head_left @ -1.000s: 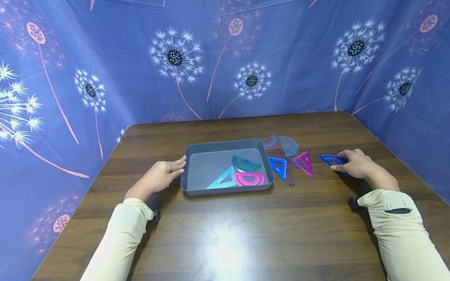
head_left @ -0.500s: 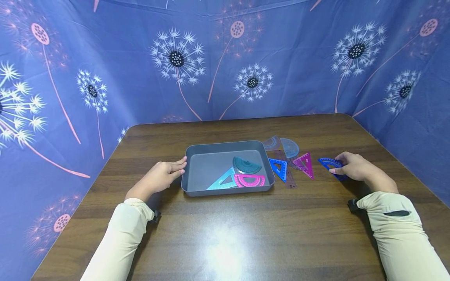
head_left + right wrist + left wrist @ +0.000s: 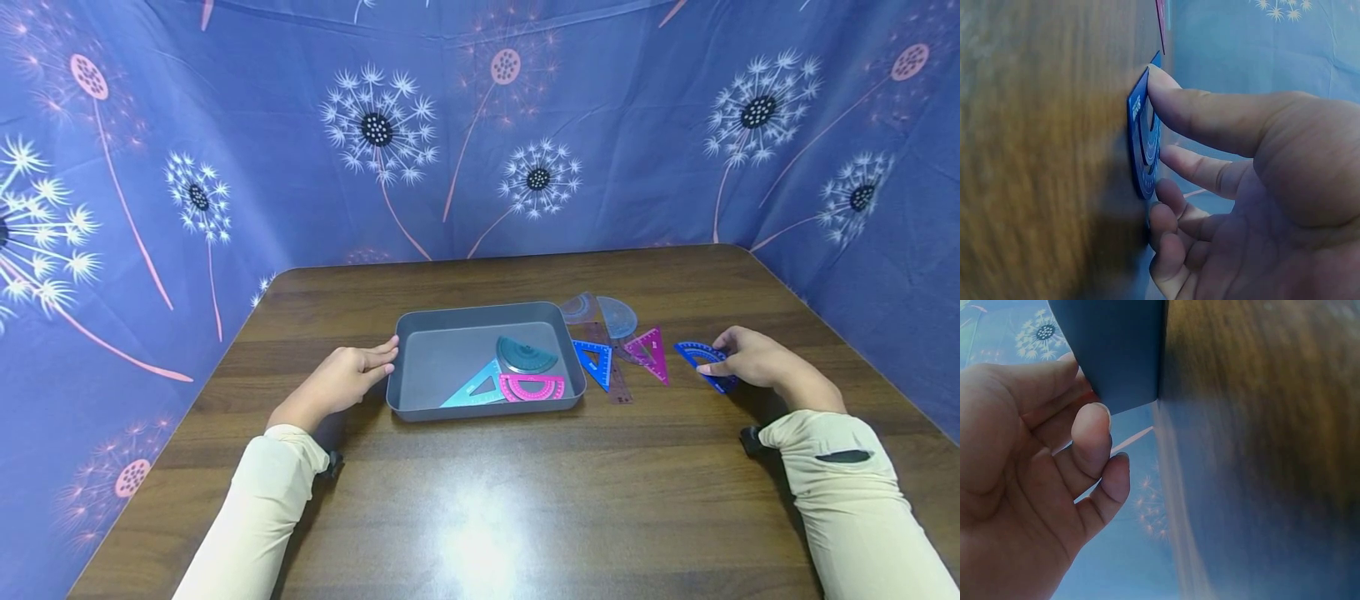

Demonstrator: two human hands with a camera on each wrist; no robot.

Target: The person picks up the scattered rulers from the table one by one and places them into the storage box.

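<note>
In the head view my right hand (image 3: 753, 358) pinches a blue protractor (image 3: 722, 384) low over the right of the table. The right wrist view shows the thumb on one corner of the protractor (image 3: 1137, 156) and the index fingertip at its curved edge. My left hand (image 3: 341, 379) touches the left outer wall of a grey tray (image 3: 435, 354) with extended fingertips. Inside the tray, to its right, lie a teal protractor (image 3: 527, 356), a light blue set square (image 3: 467, 395) and a pink protractor (image 3: 531, 377). In the left wrist view the tray wall (image 3: 1122, 350) meets the fingertips.
Between tray and right hand lie a blue set square (image 3: 604, 368), a magenta set square (image 3: 657, 354), a purple ruler (image 3: 619, 387) and a clear round-edged protractor (image 3: 617, 318), some overlapping. A dandelion-print cloth (image 3: 450, 217) hangs behind the wooden table (image 3: 375, 500).
My right hand has shifted slightly left with the blue protractor, which has turned a little and shows more from under the fingers. The left hand and tray stay put.
</note>
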